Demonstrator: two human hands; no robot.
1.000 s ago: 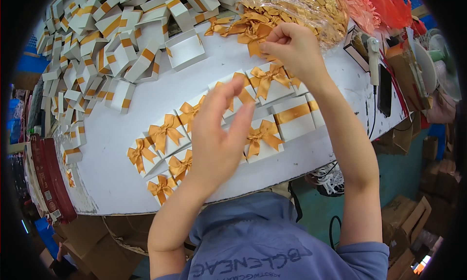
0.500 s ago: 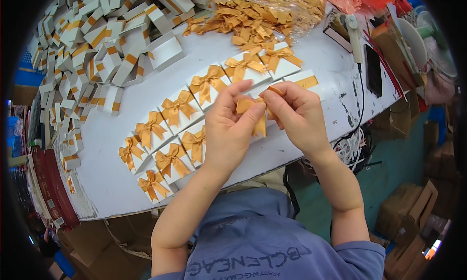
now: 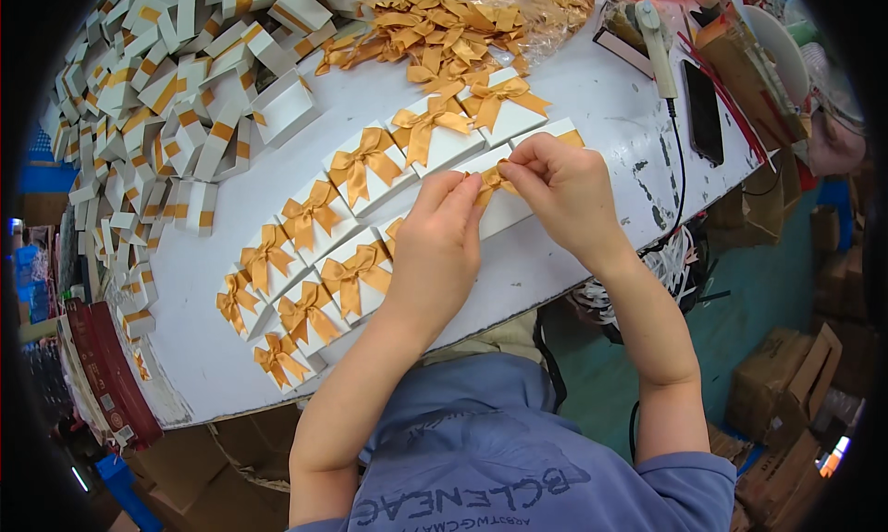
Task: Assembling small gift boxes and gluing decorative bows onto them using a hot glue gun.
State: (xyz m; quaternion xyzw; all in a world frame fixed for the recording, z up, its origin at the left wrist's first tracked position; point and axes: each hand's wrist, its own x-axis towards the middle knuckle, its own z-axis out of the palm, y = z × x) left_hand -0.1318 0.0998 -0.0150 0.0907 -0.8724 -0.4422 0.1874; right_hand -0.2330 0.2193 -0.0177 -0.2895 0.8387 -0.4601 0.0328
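Observation:
My left hand (image 3: 437,241) and my right hand (image 3: 566,191) are both closed, pinching a gold ribbon bow (image 3: 494,182) between their fingertips. The bow sits low against a white box (image 3: 507,215); my fingers hide part of it, so I cannot tell whether it is attached. Left of my hands, two slanting rows of white boxes carry gold bows, such as the bow (image 3: 350,271) in the near row and the bow (image 3: 364,162) in the far row. Just beyond my right hand lies a box with a flat gold band (image 3: 566,138).
Loose gold bows (image 3: 453,30) spill from a clear plastic bag at the back. White boxes with gold bands (image 3: 176,97) are heaped at left. A corded white hand tool, seemingly a glue gun (image 3: 656,49), and a black phone (image 3: 702,112) lie at right. Dark red boxes (image 3: 109,375) edge the table's left.
Both hands have brought the bow down from in front of me onto the white box. The fingers have turned more downward. The whole view has shifted slightly.

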